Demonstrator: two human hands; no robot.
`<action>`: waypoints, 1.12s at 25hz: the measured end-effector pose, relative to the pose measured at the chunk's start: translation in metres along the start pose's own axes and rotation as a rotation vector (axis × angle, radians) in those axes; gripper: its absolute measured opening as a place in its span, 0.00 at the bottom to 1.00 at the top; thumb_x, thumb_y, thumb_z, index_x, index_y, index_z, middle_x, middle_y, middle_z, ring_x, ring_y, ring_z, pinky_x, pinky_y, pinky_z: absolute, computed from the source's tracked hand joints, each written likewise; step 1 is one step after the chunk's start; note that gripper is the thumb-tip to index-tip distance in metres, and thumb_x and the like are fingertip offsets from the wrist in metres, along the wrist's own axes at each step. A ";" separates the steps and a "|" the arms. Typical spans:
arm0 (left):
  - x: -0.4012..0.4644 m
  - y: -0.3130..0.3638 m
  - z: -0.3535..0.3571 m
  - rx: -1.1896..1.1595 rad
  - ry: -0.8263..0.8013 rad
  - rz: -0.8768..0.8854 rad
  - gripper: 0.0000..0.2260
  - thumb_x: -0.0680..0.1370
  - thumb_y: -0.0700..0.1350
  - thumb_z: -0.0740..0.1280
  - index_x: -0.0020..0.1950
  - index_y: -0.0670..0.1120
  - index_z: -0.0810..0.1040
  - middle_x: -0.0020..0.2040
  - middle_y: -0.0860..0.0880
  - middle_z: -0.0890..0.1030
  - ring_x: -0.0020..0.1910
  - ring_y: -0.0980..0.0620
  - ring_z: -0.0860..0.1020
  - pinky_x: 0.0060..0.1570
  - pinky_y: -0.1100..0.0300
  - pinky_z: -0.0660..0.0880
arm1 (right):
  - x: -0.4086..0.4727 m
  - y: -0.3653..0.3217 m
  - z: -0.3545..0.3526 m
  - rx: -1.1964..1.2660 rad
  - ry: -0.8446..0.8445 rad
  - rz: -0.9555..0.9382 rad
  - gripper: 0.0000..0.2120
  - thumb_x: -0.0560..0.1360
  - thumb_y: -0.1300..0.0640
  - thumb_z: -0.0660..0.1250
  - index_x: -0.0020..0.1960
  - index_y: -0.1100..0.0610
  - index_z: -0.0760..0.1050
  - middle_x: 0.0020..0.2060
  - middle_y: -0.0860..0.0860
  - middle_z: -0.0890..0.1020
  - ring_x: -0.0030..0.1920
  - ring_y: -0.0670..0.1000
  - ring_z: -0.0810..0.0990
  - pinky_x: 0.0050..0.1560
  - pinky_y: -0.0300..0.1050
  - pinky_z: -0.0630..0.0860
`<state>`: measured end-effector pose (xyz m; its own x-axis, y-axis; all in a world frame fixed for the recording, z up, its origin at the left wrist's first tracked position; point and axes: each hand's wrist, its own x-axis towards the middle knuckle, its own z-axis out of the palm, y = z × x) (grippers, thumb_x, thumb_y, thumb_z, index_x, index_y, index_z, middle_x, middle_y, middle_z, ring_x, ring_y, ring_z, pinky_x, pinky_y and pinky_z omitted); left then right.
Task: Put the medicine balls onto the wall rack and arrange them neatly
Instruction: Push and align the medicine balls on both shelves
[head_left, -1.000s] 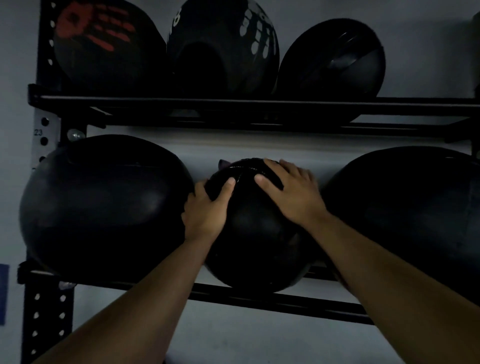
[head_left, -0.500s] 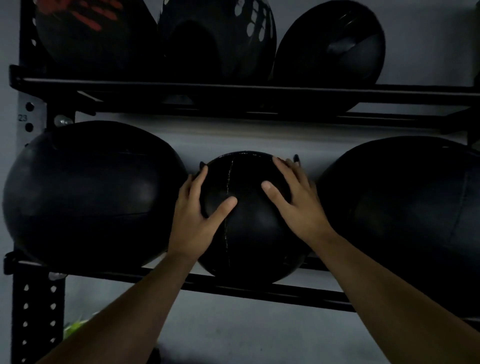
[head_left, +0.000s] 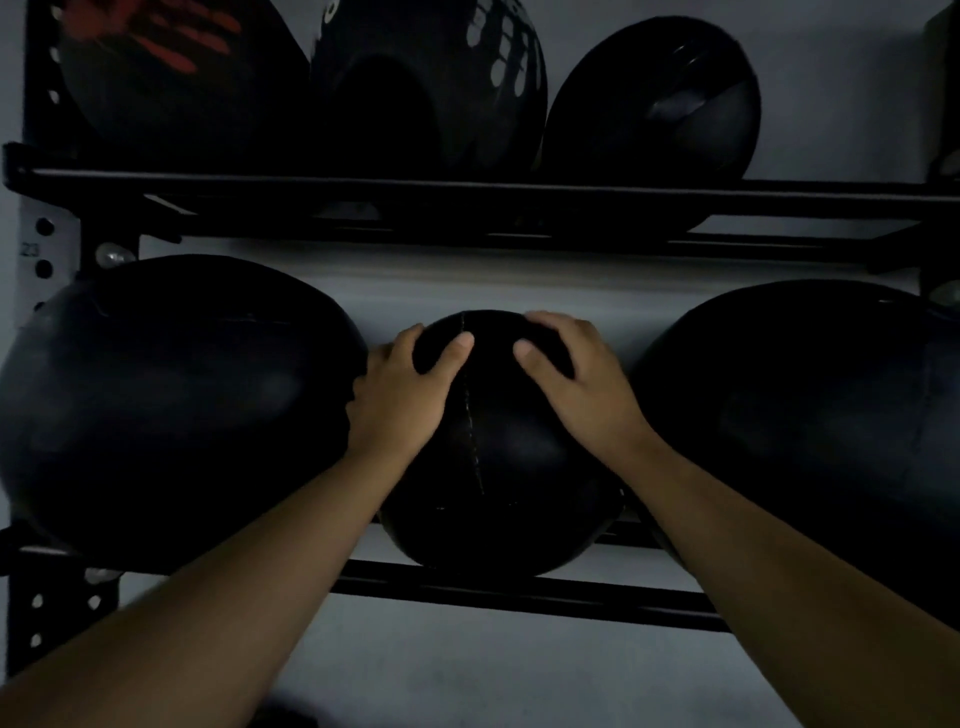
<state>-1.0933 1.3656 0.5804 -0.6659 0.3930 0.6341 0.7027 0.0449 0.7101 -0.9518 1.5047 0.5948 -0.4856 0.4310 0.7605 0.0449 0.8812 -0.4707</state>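
A small black medicine ball (head_left: 511, 467) with a stitched seam sits on the lower rail (head_left: 519, 592) of the black wall rack, between a large black ball on the left (head_left: 171, 400) and another large black ball on the right (head_left: 810, 431). My left hand (head_left: 400, 400) grips its upper left side, thumb on the front. My right hand (head_left: 576, 379) wraps over its upper right side. On the upper shelf (head_left: 519, 189) rest a ball with a red handprint (head_left: 171, 67), a ball with a white handprint (head_left: 431, 78) and a plain black ball (head_left: 654, 104).
The rack's perforated upright (head_left: 41, 260) runs down the left edge against a pale grey wall (head_left: 493, 280). A dark object (head_left: 943, 88) shows at the upper right edge. Below the lower rail only wall is visible.
Both hands have slid up from the ball's sides to its top. The seam has turned slightly, and the view has shifted a little.
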 end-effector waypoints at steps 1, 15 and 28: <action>-0.015 -0.008 0.005 -0.040 0.078 0.120 0.36 0.77 0.75 0.61 0.81 0.61 0.70 0.81 0.49 0.72 0.80 0.43 0.70 0.80 0.37 0.66 | -0.013 0.004 -0.001 -0.034 -0.002 -0.067 0.32 0.77 0.27 0.55 0.78 0.36 0.67 0.80 0.48 0.68 0.81 0.56 0.64 0.80 0.63 0.62; 0.015 0.000 -0.005 0.036 -0.094 0.173 0.29 0.80 0.71 0.62 0.81 0.66 0.70 0.83 0.54 0.68 0.83 0.45 0.66 0.81 0.37 0.63 | -0.006 -0.027 0.012 -0.223 -0.001 0.172 0.31 0.83 0.31 0.51 0.84 0.38 0.56 0.84 0.52 0.59 0.83 0.65 0.56 0.80 0.70 0.55; 0.000 0.008 -0.023 0.285 -0.232 0.176 0.31 0.86 0.69 0.51 0.88 0.62 0.53 0.90 0.52 0.53 0.89 0.41 0.52 0.84 0.34 0.49 | -0.038 -0.015 0.006 -0.322 0.004 0.038 0.32 0.81 0.29 0.54 0.82 0.37 0.60 0.83 0.51 0.62 0.82 0.60 0.60 0.80 0.69 0.57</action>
<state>-1.0935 1.3447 0.5932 -0.4777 0.6128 0.6295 0.8641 0.1983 0.4626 -0.9395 1.4736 0.5706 -0.4750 0.4650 0.7471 0.3370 0.8804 -0.3337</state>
